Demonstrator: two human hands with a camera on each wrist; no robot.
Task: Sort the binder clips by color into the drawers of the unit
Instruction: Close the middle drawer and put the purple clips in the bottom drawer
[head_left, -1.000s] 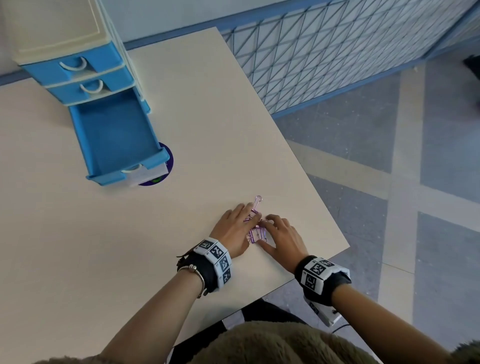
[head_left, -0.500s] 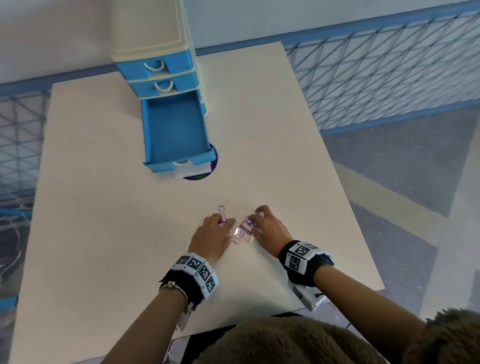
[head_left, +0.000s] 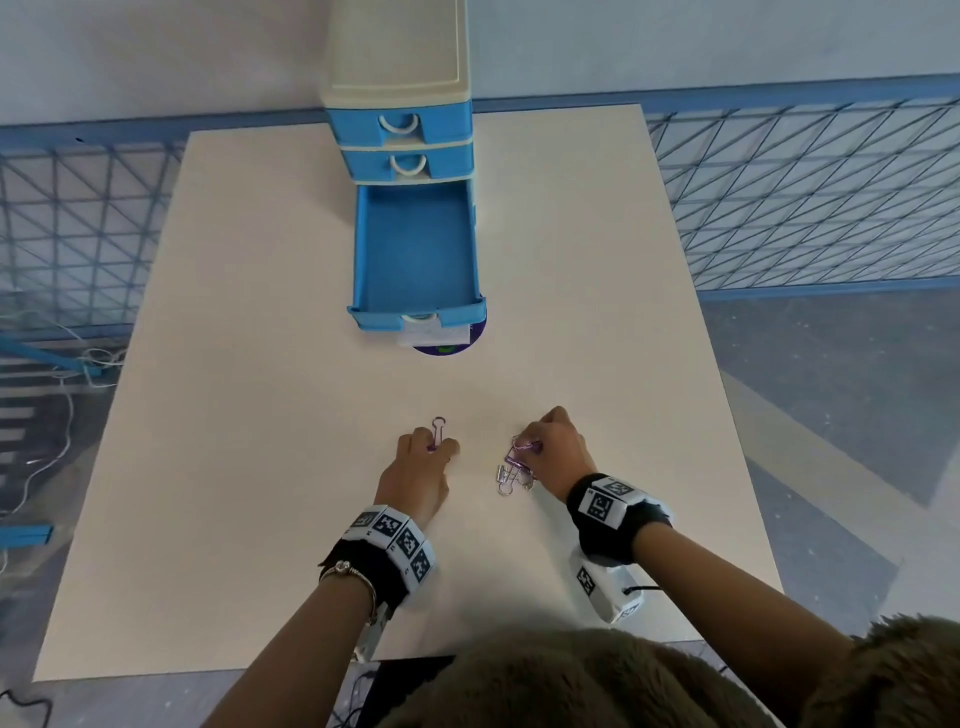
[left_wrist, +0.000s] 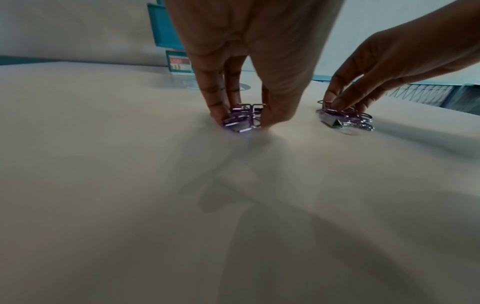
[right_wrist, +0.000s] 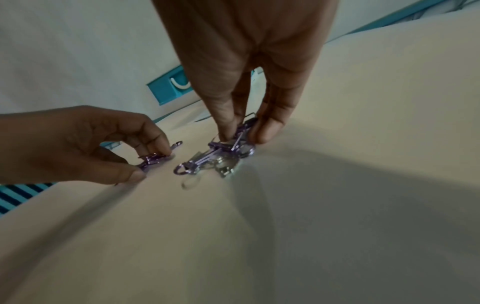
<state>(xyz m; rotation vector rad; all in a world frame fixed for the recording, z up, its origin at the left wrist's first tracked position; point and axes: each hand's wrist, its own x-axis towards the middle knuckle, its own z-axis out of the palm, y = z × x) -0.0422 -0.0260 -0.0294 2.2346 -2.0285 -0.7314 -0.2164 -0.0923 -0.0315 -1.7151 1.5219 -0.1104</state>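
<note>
My left hand (head_left: 435, 451) pinches a purple binder clip (left_wrist: 242, 120) flat on the table, thumb on one side and fingers on the other; its wire handle (head_left: 439, 427) sticks out ahead. My right hand (head_left: 530, 448) pinches another purple clip (right_wrist: 237, 134) at the top of a small cluster of purple and silver clips (head_left: 511, 475) lying on the table. The drawer unit (head_left: 397, 62) stands at the table's far edge. Its bottom blue drawer (head_left: 415, 249) is pulled out and shows nothing inside; the two upper drawers (head_left: 400, 127) are closed.
A cream table (head_left: 260, 467) carries everything; its right edge lies close to my right wrist. A dark purple disc (head_left: 447, 345) and a white label peek out under the open drawer's front. Blue mesh fencing (head_left: 805, 197) surrounds the table.
My hands have drawn apart: the left slid one purple clip to the left, away from the cluster, while the right stays on the remaining clips. The head view has swung to centre on the drawer unit.
</note>
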